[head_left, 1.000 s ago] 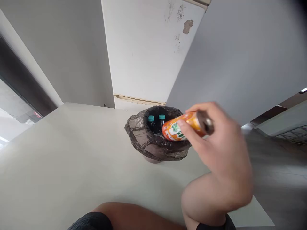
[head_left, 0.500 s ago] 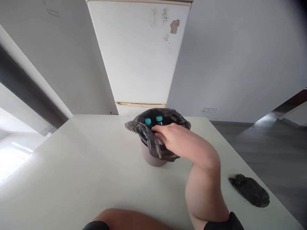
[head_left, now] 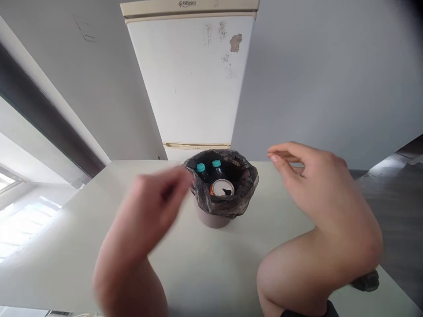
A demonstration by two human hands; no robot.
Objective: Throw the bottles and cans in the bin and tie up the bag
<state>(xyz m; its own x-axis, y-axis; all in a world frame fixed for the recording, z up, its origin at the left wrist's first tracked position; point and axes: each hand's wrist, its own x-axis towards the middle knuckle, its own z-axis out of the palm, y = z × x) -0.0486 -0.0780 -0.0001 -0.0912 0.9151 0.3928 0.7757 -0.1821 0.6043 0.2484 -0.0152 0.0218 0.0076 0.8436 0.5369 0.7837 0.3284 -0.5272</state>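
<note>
A bin (head_left: 214, 220) lined with a dark, see-through plastic bag (head_left: 231, 207) stands on the pale tabletop. Inside it are two bottles with teal caps (head_left: 217, 163) and, in front of them, an orange drink can (head_left: 223, 188) standing with its opened top up. My left hand (head_left: 158, 202), smeared by motion, has its fingers at the left rim of the bag; whether they grip it I cannot tell. To the right of the bin, my right hand (head_left: 297, 171) hangs in the air, thumb and fingertips drawn close together, with nothing in them.
A white fridge (head_left: 188, 83) with worn patches stands behind the table (head_left: 205, 264). At the table's right edge lies a dark bundled plastic bag (head_left: 366, 281), partly behind my right arm. Grey floor (head_left: 390, 211) shows beyond that edge.
The orange can went from my right hand into the lined bin. My right hand then lifted out and moved right. My left hand has come into view at the bag's left rim.
</note>
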